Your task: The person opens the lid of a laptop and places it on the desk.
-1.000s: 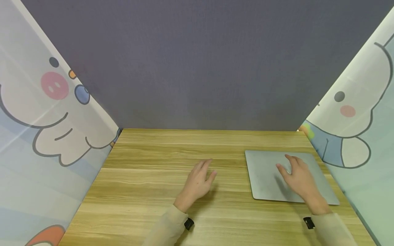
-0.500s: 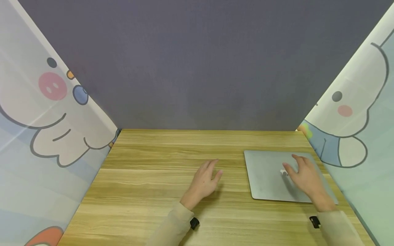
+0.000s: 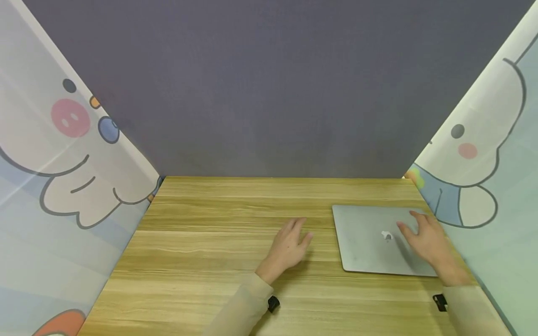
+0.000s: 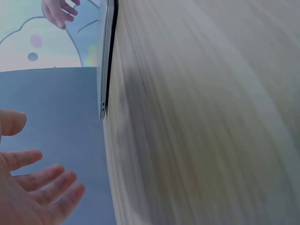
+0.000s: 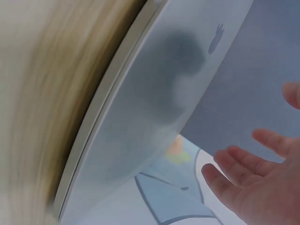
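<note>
A closed silver laptop (image 3: 365, 242) with an apple logo on its lid lies flat on the right side of the wooden table. Over the lid's right part hovers my right hand (image 3: 428, 240), fingers loosely spread and holding nothing. The right wrist view shows its fingers (image 5: 225, 173) apart from the lid, with a shadow on the metal. To the left of the laptop, my left hand (image 3: 287, 247) is held over the bare wood, relaxed and with nothing in it. In the left wrist view the laptop's thin side edge (image 4: 107, 61) shows beyond that hand.
The wooden table (image 3: 201, 261) ends at a grey panel (image 3: 269, 93) at the back. Cartoon-printed curtains stand on the left (image 3: 25, 252) and right (image 3: 517, 186). Each wrist carries a small black device (image 3: 273, 304) by the sleeve.
Both hands have drifted to the right. My right hand has moved from the lid's middle toward its right edge, uncovering the logo. The laptop stays in place on the table.
</note>
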{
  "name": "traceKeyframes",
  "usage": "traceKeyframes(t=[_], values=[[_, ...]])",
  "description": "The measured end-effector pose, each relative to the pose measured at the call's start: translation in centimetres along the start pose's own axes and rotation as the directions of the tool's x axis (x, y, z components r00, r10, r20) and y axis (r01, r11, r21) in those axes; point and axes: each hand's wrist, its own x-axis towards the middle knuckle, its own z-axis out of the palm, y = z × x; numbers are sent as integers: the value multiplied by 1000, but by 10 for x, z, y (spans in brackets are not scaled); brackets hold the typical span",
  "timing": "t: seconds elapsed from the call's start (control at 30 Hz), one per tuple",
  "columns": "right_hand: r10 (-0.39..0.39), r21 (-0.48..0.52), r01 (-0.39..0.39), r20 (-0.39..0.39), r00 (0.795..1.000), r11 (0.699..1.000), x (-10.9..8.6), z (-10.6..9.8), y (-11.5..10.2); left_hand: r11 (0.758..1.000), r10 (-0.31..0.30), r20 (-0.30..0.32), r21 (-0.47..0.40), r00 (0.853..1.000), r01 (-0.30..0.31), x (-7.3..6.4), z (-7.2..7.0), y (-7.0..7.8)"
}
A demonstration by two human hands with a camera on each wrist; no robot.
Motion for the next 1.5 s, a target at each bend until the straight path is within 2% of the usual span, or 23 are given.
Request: traceKeyframes(t=[0.2, 0.57, 0.87, 1.2, 1.33, 1.5], values=[[42, -18, -41, 62, 997, 999, 1, -5, 9, 1000, 8, 8, -8, 1000, -8, 6, 5, 5], [108, -42, -104, 92, 990, 994, 3, -9, 22, 1000, -13, 25, -10, 1000, 13, 18, 15, 13], [141, -46, -137, 116, 983, 990, 4, -11, 37, 997, -59, 35, -43, 998, 61, 24, 27, 17], [169, -67, -161, 141, 975, 985, 3, -11, 59, 988, -121, 97, -87, 988, 129, 32, 44, 31], [194, -68, -185, 167, 967, 980, 3, -11, 65, 982, -133, 122, -118, 984, 147, 34, 50, 32], [230, -66, -221, 227, 946, 973, 5, -11, 76, 975, -144, 142, -147, 979, 165, 38, 56, 35]])
